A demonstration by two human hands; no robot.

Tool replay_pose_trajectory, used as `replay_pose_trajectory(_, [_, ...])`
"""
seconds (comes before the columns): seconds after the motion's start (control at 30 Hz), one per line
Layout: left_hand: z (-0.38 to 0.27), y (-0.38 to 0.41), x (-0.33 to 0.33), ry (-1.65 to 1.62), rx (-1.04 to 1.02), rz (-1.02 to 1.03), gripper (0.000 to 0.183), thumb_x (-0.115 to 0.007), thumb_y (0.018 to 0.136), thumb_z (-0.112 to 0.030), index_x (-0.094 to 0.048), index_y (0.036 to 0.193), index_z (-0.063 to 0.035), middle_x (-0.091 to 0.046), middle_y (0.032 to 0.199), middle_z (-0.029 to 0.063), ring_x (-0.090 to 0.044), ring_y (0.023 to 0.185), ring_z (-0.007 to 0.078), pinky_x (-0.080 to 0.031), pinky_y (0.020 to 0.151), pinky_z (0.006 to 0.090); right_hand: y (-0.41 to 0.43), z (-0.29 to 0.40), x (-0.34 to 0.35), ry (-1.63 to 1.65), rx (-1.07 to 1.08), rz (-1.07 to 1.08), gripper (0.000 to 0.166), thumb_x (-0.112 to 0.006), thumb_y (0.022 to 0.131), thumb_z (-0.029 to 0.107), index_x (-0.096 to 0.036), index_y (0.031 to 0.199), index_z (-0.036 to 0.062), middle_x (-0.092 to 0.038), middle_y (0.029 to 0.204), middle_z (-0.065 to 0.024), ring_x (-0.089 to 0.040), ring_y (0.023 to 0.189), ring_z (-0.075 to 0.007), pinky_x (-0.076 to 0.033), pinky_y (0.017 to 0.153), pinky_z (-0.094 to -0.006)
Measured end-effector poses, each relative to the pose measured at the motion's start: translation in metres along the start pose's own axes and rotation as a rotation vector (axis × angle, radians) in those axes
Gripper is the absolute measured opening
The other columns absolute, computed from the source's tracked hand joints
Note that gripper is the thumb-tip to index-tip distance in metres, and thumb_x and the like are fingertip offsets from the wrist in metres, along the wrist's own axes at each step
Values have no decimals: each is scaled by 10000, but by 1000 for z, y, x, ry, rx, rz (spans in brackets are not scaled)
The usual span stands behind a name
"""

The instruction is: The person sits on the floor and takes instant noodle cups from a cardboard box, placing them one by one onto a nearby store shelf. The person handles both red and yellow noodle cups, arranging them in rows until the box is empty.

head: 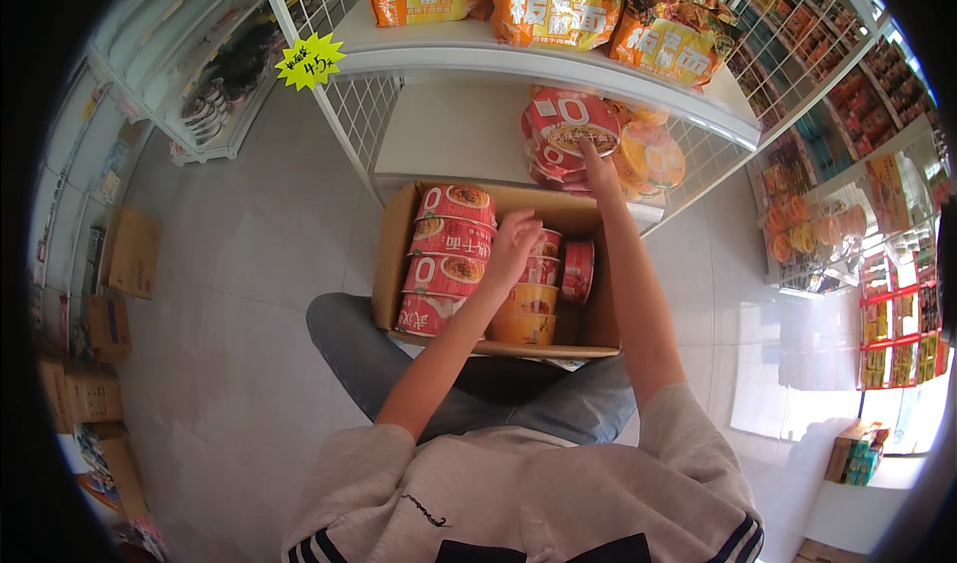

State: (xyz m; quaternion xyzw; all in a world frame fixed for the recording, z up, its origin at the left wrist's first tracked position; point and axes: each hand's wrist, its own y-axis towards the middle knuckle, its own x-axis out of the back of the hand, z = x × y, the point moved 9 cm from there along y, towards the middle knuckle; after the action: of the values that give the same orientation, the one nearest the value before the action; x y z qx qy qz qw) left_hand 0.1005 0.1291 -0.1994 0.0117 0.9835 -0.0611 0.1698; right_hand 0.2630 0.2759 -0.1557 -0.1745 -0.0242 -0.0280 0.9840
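Observation:
An open cardboard box (389,264) stands before me against the shelf. Red noodle bowls (446,275) lie stacked in a row along its left side, with smaller red cups and yellow cups (523,327) to their right. My left hand (513,245) hovers over the box between the rows, fingers loosely curled, holding nothing I can see. On the lower shelf (441,133), my right hand (596,170) touches the front of a red noodle bowl (572,114); whether it grips the bowl is unclear. Other red bowls sit below it, and yellow bowls (652,159) are at its right.
Orange noodle bags (557,9) line the upper shelf, whose white front edge (523,62) overhangs the lower one. Wire mesh panels (366,118) close the shelf's sides. A yellow price tag (310,62) hangs at the left post. Cardboard boxes (131,252) stand along the left shelving.

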Motion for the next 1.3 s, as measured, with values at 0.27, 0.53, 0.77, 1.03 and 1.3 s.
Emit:
replay_pose_trajectory(0.27, [-89,125,9,168,-308,-172,589,-595,950,-326,-394,1358,48,-575,1223,198,-555,1124,242,-434,970,355,17,2,0,-9,10,-66,572,-581,890,517,-566,1177,22,-710,867,-194,-708,654,-294,-591,565,-393])
replay_pose_trajectory(0.53, [-60,217,25,269,-48,-152,973,-530,880,-640,-267,1452,101,-406,1444,280,-415,1345,329,-327,1098,403,22,3,-15,174,-46,182,440,-489,979,374,-554,1234,22,-707,1013,-181,-708,885,-274,-574,717,-380])
replay_pose_trajectory(0.77, [-57,202,-16,274,209,254,910,-543,789,-708,-347,1495,-168,-304,1564,91,-211,1454,278,-129,1112,621,14,15,1,186,40,188,355,-417,1001,239,-497,1257,5,-701,1015,-202,-718,866,-283,-591,652,-362])
replay_pose_trajectory(1.03, [-63,199,-43,157,137,185,834,-537,855,-645,-397,1434,-61,-466,1427,142,-449,1292,245,-351,1041,444,4,14,11,308,94,161,374,-386,1028,255,-474,1308,23,-663,1160,-212,-676,1043,-311,-561,839,-399])
replay_pose_trajectory(1.3, [-77,145,43,603,-224,-61,730,-669,870,-483,-442,1377,-9,-531,1371,165,-501,1280,263,-436,1005,366,-69,-35,11,304,25,76,447,-535,979,263,-451,1344,18,-673,1087,-167,-684,972,-267,-563,807,-362])
